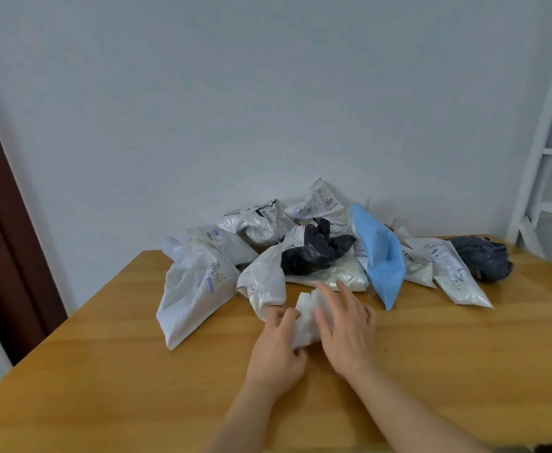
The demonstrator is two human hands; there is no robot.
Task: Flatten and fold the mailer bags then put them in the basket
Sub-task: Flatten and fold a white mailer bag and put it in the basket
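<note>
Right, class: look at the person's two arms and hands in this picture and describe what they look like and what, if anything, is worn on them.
Both forearms are bare as far as the frame shows, with no sleeves in view. The left hand and the right hand wear no gloves. No ring, watch, bracelet or marking shows on either hand or wrist. The nails look short and plain, though the picture is soft at that detail.

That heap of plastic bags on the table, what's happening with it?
A person is working on one small white mailer bag at the front of the wooden table. The left hand grips its edge while the right hand lies over it with fingers spread. Behind them lies a pile of crumpled mailer bags, white, black and one blue. No basket is in view.
</note>
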